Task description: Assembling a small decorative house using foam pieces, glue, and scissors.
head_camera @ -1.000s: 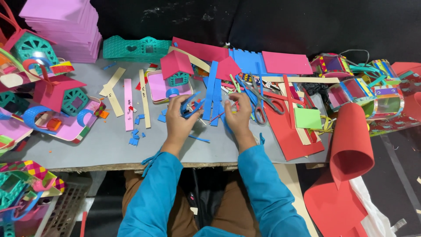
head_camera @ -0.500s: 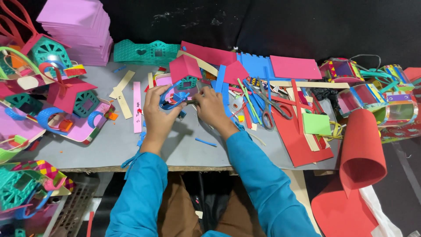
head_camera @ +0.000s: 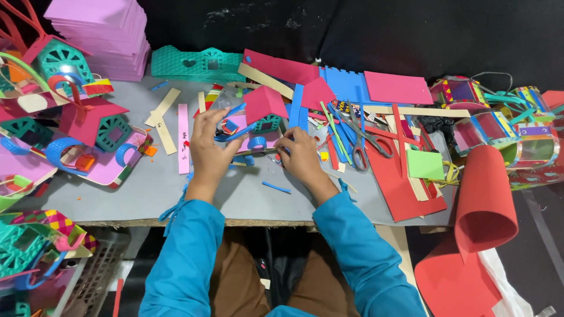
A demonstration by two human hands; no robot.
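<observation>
left hand (head_camera: 207,149) is curling its fingers on the left edge of the small foam house (head_camera: 254,124) near mid-table; right hand (head_camera: 298,155) is pinching a blue strip (head_camera: 238,132) at its front. judging: pressing evenly, steadying the base, keeping scissors (head_camera: 363,141) right of house.

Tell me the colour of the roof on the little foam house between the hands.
The roof is red-pink, seen clearly in the head view, above the house's teal wall.

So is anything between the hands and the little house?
Nothing visible. Both the left hand and the right hand already touch the little house, one on each side, with a blue strip at the fingers.
</observation>
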